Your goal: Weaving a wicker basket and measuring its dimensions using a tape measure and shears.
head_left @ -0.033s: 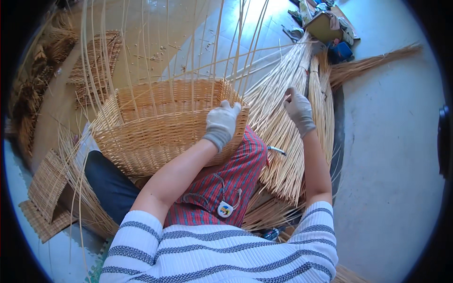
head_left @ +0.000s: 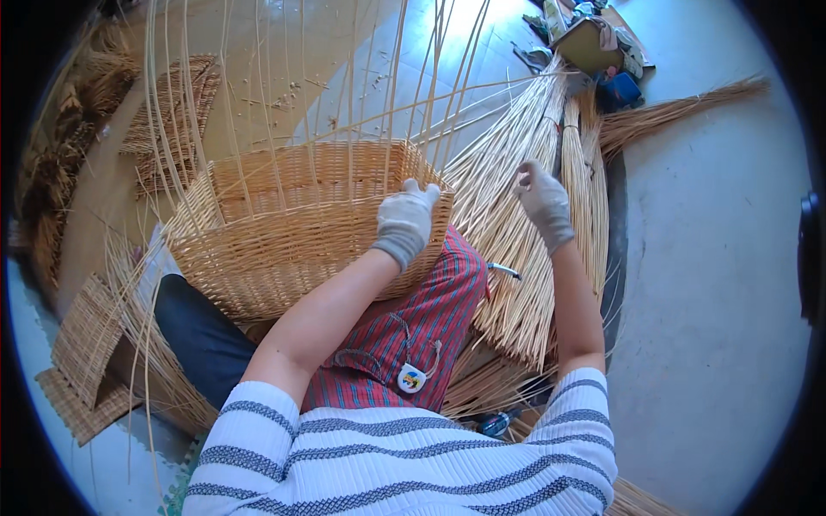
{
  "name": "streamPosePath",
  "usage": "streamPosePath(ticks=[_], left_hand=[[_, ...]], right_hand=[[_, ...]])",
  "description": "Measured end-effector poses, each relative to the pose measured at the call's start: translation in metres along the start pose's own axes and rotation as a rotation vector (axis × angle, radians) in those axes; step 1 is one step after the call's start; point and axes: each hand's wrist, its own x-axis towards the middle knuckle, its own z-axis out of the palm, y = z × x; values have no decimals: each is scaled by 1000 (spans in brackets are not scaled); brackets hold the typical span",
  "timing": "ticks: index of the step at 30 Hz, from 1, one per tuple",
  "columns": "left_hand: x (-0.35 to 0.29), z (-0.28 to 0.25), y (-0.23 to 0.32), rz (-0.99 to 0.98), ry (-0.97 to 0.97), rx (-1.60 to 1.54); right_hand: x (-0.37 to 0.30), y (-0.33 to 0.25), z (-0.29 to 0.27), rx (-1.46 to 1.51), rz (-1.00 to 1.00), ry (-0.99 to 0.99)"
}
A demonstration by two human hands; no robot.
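A partly woven wicker basket (head_left: 292, 249) rests tilted across my lap, with long upright stakes (head_left: 351, 95) rising from its walls. My left hand (head_left: 404, 219), in a pale work glove with a grey cuff, grips the basket's near right corner at the rim. Its fingertips go over the edge. To the right of the basket, my right hand (head_left: 544, 199), gloved too, is raised with the fingers curled together above the reed bundle. Whatever it may hold is too small to make out. One long thin reed (head_left: 482, 89) slants from the basket toward the upper right.
Large bundles of pale reeds (head_left: 525, 258) lie on the floor to my right, beside a brown brush-like bundle (head_left: 688, 112). Woven panels (head_left: 176, 112) lie at the upper left, others (head_left: 86, 344) at the lower left. A blue container (head_left: 619, 90) stands by a cluttered box (head_left: 589, 47).
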Motion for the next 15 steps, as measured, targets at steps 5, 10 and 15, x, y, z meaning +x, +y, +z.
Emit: streamPosePath(ticks=[5,10,15], left_hand=[[-57,-11,-33,77,159,-600],[-151,0,-179,-49,627,-636],[-208,-62,-310,-610,952,-376]], right_hand=[[-47,-81,47,541,73,149],[-84,-178,91,1064,117,-227],[-93,-317,137,1219,-124,-628]])
